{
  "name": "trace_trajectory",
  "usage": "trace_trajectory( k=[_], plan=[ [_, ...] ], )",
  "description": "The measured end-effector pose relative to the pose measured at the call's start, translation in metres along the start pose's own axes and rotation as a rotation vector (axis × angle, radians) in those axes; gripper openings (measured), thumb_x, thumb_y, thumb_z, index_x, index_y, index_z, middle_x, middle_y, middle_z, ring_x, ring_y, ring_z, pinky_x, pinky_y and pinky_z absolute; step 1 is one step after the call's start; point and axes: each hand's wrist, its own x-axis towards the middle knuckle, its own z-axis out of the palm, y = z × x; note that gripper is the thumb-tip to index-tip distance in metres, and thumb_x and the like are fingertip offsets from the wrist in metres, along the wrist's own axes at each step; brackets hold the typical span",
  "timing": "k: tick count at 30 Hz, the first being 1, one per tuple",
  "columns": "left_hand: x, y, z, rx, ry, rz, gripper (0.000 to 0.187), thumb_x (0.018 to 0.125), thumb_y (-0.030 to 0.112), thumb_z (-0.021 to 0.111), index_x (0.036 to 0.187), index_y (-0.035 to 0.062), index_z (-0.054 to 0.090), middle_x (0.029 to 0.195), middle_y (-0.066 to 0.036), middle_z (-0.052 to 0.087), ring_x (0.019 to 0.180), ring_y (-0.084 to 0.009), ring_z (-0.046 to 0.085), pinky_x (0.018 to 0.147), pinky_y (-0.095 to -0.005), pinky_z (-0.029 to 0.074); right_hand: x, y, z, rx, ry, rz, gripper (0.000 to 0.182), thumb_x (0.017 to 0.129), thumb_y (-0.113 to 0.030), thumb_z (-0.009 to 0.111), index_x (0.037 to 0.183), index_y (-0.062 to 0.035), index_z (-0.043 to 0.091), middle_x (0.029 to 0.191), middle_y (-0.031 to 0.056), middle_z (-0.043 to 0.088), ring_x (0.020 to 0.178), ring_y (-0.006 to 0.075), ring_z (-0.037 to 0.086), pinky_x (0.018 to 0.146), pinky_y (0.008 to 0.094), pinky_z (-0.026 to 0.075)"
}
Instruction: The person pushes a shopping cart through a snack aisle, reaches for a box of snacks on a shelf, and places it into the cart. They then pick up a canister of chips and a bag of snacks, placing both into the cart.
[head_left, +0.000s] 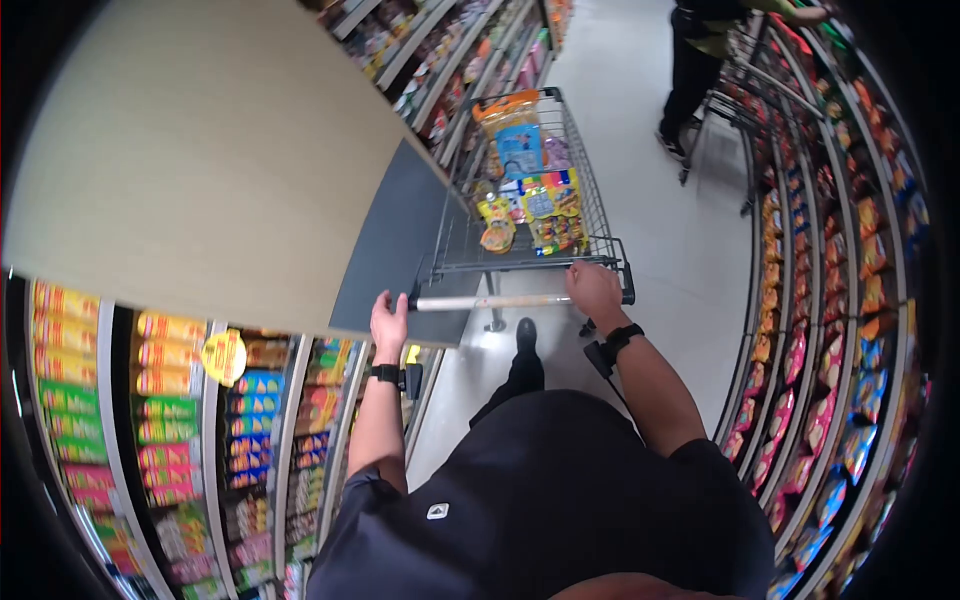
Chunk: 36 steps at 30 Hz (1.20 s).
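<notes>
A metal wire shopping cart [590, 180] stands ahead of me, with several colourful snack packets in its basket. Among them are a blue packet [519, 150] and a yellow packet [552, 203]. My right hand [597, 290] is wrapped around the right part of the cart's light-coloured handle bar [495, 301]. At the bar's left end, my left hand [388, 320] is raised with thumb and fingers apart, holding nothing. Both wrists wear black bands with small devices.
A beige and grey shelf end panel [200, 160] rises close on the left. Packed snack shelves [165, 410] line the left side, with more shelves [800, 330] on the right. Farther up the aisle floor [640, 200], a person [690, 70] stands by another cart [745, 100].
</notes>
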Motion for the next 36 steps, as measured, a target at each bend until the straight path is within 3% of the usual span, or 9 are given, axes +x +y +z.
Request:
trace_trajectory(
  k=[3, 6, 8, 10, 12, 15, 18, 24, 36],
  plan=[
    [0.047, 0.030, 0.033, 0.177, -0.010, 0.124, 0.059, 0.094, 0.041, 0.070, 0.136, -0.0001, 0.059, 0.127, -0.025, 0.066, 0.120, -0.0392, 0.063, 0.100, -0.0442, 0.052, 0.004, 0.012, 0.002, 0.037, 0.116, -0.090, 0.021, 0.092, -0.028, 0.060, 0.094, -0.0097, 0.071, 0.092, 0.0141, 0.074, 0.090, 0.0355, 0.071, 0.082, 0.0481, 0.055],
    [0.056, 0.016, 0.070, 0.039, -0.308, 0.156, 0.058, 0.093, 0.042, 0.068, 0.134, 0.0024, 0.059, 0.130, -0.025, 0.062, 0.119, -0.0405, 0.062, 0.099, -0.0462, 0.052, 0.008, 0.008, 0.001, -0.097, 0.096, 0.027, 0.020, 0.092, -0.027, 0.060, 0.093, -0.0104, 0.071, 0.090, 0.0141, 0.074, 0.086, 0.0371, 0.071, 0.079, 0.0497, 0.056],
    [0.028, 0.048, 0.071, 0.438, -0.403, 0.169, 0.055, 0.091, 0.039, 0.070, 0.132, 0.0044, 0.059, 0.128, -0.024, 0.058, 0.113, -0.0421, 0.063, 0.096, -0.0486, 0.053, 0.011, 0.011, 0.002, -0.047, 0.167, 0.045, 0.020, 0.092, -0.027, 0.059, 0.093, -0.0113, 0.072, 0.088, 0.0150, 0.074, 0.084, 0.0386, 0.071, 0.078, 0.0510, 0.056],
    [0.019, 0.054, 0.073, 0.508, -0.423, 0.161, 0.054, 0.090, 0.038, 0.071, 0.131, 0.0052, 0.058, 0.126, -0.023, 0.054, 0.108, -0.0429, 0.064, 0.093, -0.0505, 0.054, 0.012, 0.012, 0.006, -0.091, 0.191, 0.115, 0.022, 0.093, -0.028, 0.058, 0.093, -0.0119, 0.073, 0.090, 0.0158, 0.074, 0.085, 0.0390, 0.071, 0.078, 0.0510, 0.057],
    [0.018, 0.049, 0.079, 0.409, -0.444, 0.100, 0.052, 0.090, 0.038, 0.071, 0.129, 0.0051, 0.061, 0.124, -0.023, 0.058, 0.108, -0.0408, 0.064, 0.092, -0.0494, 0.054, 0.018, 0.022, 0.000, -0.131, 0.207, 0.184, 0.024, 0.094, -0.031, 0.059, 0.096, -0.0133, 0.074, 0.092, 0.0150, 0.075, 0.087, 0.0377, 0.071, 0.079, 0.0500, 0.057],
    [0.031, 0.020, 0.108, 0.149, -0.422, 0.216, 0.045, 0.091, 0.035, 0.071, 0.123, 0.0041, 0.066, 0.109, -0.019, 0.067, 0.102, -0.0393, 0.067, 0.089, -0.0481, 0.054, 0.034, 0.035, -0.010, -0.186, 0.164, 0.315, 0.025, 0.096, -0.035, 0.060, 0.104, -0.0156, 0.074, 0.093, 0.0138, 0.075, 0.093, 0.0354, 0.071, 0.083, 0.0488, 0.056],
    [0.052, 0.023, 0.119, 0.318, -0.511, 0.259, 0.043, 0.093, 0.034, 0.067, 0.124, 0.0048, 0.063, 0.104, -0.022, 0.070, 0.097, -0.0421, 0.068, 0.085, -0.0517, 0.055, 0.049, 0.040, -0.003, -0.216, 0.112, 0.369, 0.026, 0.096, -0.036, 0.061, 0.109, -0.0171, 0.073, 0.095, 0.0152, 0.075, 0.095, 0.0352, 0.071, 0.084, 0.0485, 0.056],
    [0.089, 0.030, 0.132, 0.286, -0.599, 0.228, 0.042, 0.094, 0.033, 0.065, 0.125, 0.0056, 0.062, 0.104, -0.024, 0.070, 0.099, -0.0433, 0.068, 0.086, -0.0537, 0.055, 0.065, 0.035, -0.011, -0.249, 0.087, 0.402, 0.026, 0.096, -0.035, 0.062, 0.114, -0.0175, 0.070, 0.095, 0.0143, 0.075, 0.094, 0.0349, 0.071, 0.084, 0.0475, 0.056],
    [0.106, 0.059, 0.149, 0.209, -0.561, 0.150, 0.035, 0.096, 0.020, 0.054, 0.128, 0.0083, 0.064, 0.105, -0.024, 0.072, 0.100, -0.0435, 0.068, 0.088, -0.0537, 0.054, 0.104, 0.052, -0.028, -0.294, 0.084, 0.333, 0.028, 0.095, -0.034, 0.064, 0.117, -0.0177, 0.071, 0.096, 0.0141, 0.075, 0.098, 0.0340, 0.071, 0.086, 0.0464, 0.056]
  ],
)
